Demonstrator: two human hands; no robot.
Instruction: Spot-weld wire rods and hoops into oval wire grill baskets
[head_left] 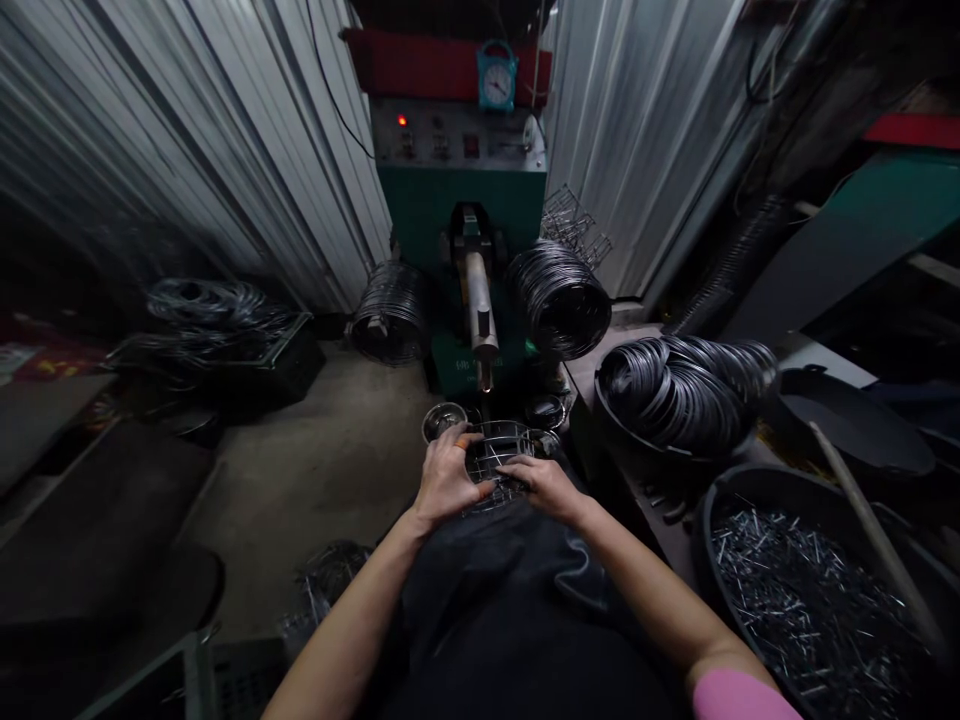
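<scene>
A round wire frame (504,440) of thin metal rods crossing in a grid rests at my lap, just below the machine's front. At its left side is my left hand (444,475), fingers bent over the rim and thumb reaching across the near part. My right hand (551,488) is closed at the frame's near right side, with fingertips together on the wires. Whether a small loose wire lies between those fingertips is too small to tell. Straight ahead, above the frame, stands the welding machine's electrode arm (481,305), its tip (486,378) apart from the frame.
A green machine body (420,200) with a lit red lamp (403,120) stands ahead. Wire ring coils hang left (390,315) and right (561,300) of it. On the right are a basin of rings (686,390) and a tub of short wire pieces (802,600). A dark crate (289,365) sits left.
</scene>
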